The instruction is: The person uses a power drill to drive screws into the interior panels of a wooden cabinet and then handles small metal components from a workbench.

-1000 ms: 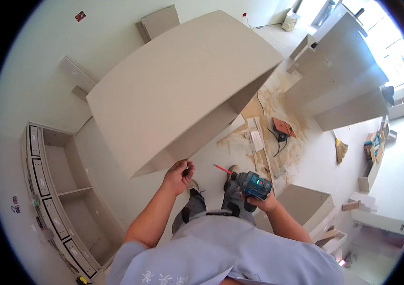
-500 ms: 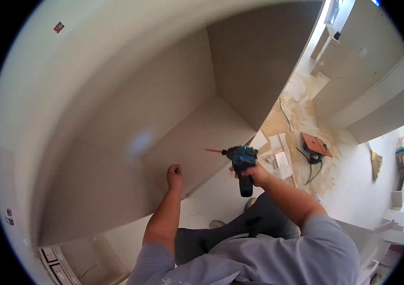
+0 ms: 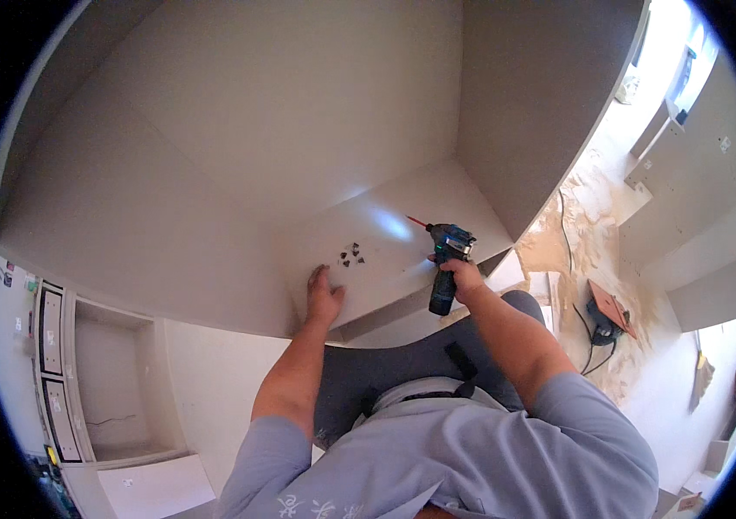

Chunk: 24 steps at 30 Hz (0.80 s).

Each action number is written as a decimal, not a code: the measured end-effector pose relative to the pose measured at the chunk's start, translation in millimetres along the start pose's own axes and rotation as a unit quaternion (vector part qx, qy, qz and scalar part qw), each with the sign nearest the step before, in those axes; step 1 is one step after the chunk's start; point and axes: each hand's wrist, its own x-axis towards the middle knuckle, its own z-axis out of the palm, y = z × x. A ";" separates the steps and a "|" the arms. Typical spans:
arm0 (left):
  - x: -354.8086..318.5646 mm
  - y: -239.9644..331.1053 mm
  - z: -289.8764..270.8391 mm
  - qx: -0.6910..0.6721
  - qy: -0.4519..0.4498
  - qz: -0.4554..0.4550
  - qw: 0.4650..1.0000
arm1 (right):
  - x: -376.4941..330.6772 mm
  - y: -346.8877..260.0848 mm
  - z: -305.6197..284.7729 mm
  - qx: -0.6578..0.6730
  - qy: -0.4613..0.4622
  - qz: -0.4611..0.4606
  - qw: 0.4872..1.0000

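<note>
Right hand (image 3: 463,278), drill (image 3: 447,259) (seemingly mid-shelf (image 3: 463,203))

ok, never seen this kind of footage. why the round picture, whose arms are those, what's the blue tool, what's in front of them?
The picture comes from a wide fisheye camera worn on a person's head and looking down, so the frame is round and straight edges bend. The arms entering from below are the wearer's own; no robot is involved. The right hand grips a blue cordless driver with a red bit, pointed into an open beige cabinet box. The left hand lies flat on the cabinet's panel, beside a small cluster of dark screws. A bright spot on the panel near the bit looks like the driver's lamp. Sawdust covers the floor to the right.
</note>
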 end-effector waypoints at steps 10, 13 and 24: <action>17.5 22.6 18.4 0.013 0.110 0.028 0.993 | 10.1 15.0 -19.1 0.052 -0.042 -0.053 0.996; 23.3 27.4 23.9 0.045 0.121 0.024 0.991 | 7.8 14.4 -18.2 0.031 -0.044 -0.055 0.997; 0.4 76.3 35.7 -0.024 0.063 0.125 0.990 | -1.1 5.9 -15.9 0.014 -0.057 -0.075 0.995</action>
